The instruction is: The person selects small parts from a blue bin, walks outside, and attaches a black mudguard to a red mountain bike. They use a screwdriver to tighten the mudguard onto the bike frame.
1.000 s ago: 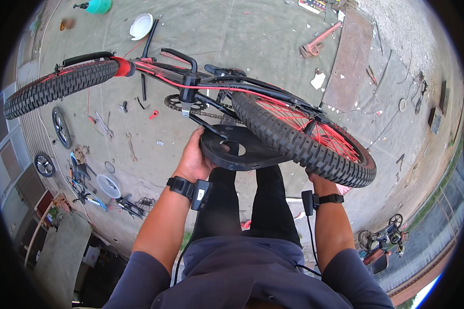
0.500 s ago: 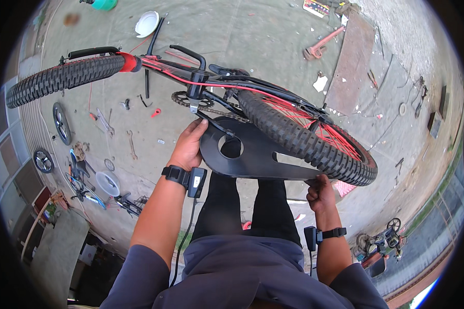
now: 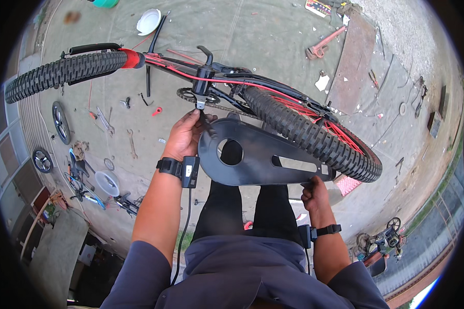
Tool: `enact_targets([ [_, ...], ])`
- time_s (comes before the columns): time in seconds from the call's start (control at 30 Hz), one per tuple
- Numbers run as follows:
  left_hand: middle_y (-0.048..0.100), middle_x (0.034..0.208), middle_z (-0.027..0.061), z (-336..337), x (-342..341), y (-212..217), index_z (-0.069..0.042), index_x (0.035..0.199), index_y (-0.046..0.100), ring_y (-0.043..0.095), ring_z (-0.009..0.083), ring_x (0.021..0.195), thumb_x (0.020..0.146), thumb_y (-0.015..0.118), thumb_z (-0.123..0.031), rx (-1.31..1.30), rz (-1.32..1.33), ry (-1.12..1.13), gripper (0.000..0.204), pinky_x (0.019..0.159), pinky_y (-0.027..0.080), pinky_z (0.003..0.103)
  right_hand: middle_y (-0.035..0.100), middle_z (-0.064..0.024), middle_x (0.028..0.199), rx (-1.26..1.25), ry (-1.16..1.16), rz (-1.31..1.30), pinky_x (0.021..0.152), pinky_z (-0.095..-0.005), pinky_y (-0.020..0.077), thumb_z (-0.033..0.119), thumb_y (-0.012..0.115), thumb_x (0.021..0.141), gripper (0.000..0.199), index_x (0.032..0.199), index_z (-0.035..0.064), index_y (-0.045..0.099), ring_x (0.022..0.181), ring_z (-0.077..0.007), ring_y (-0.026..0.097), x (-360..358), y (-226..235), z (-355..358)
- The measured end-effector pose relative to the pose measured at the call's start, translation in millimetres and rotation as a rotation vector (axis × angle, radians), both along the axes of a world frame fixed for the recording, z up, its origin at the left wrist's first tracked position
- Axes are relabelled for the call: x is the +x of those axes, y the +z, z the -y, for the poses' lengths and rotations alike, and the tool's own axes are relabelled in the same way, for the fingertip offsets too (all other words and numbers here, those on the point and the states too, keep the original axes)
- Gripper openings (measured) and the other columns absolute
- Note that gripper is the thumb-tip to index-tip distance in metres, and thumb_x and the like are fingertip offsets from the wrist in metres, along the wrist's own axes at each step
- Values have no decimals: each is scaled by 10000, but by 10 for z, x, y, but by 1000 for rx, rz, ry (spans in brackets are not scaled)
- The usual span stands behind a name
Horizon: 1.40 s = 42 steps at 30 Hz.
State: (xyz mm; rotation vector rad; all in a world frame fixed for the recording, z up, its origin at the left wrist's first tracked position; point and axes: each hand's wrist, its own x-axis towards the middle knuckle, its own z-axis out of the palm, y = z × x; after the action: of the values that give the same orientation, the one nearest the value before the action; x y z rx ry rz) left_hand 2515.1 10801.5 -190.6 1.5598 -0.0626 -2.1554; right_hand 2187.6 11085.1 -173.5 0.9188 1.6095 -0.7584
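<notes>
Black guard has tilted — narrow end seemingly in right hand.

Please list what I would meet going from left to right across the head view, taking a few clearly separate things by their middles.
Lower loose wheel, lower white basin, lone spanner, left hand, black guard, right hand, rusty plate, small ring.

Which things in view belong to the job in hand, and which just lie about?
In the job:
- black cover
- left hand at its round end
- right hand at its narrow end
- red-and-black bicycle

Lying about:
- red pipe wrench
- white bowl
- brownish spanner
</notes>
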Motion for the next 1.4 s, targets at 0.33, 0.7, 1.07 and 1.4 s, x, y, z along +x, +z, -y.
enact_targets([
  [0.33,511,1395,210,-153,357,448,30,1423,400,514,274,1282,988,607,-231,-214,-39,-122,548,1090,410,387,535,-59,703,8,-9,25,394,-263,221,279,552,907,157,839,152,491,416,-111,291,307,359,107],
  [0.7,551,1347,102,-237,772,1016,-12,1435,438,513,207,1252,840,708,-579,-441,56,-379,865,1071,383,347,519,2,639,-131,-169,100,383,-250,218,391,604,918,239,831,174,553,375,-107,279,404,736,397],
  [1.07,504,1107,23,206,731,721,-119,1250,568,515,153,996,982,492,-586,-496,289,-532,543,791,539,351,544,-13,641,-78,-229,141,357,-232,193,519,646,870,413,789,120,574,361,-86,297,462,624,878],
  [1.4,541,1286,80,481,700,472,-96,1367,506,564,245,1139,1000,461,-577,-374,258,-496,607,873,547,418,603,-32,715,-198,-181,177,361,-227,198,521,581,910,424,874,98,586,372,-80,294,472,244,1064],
])
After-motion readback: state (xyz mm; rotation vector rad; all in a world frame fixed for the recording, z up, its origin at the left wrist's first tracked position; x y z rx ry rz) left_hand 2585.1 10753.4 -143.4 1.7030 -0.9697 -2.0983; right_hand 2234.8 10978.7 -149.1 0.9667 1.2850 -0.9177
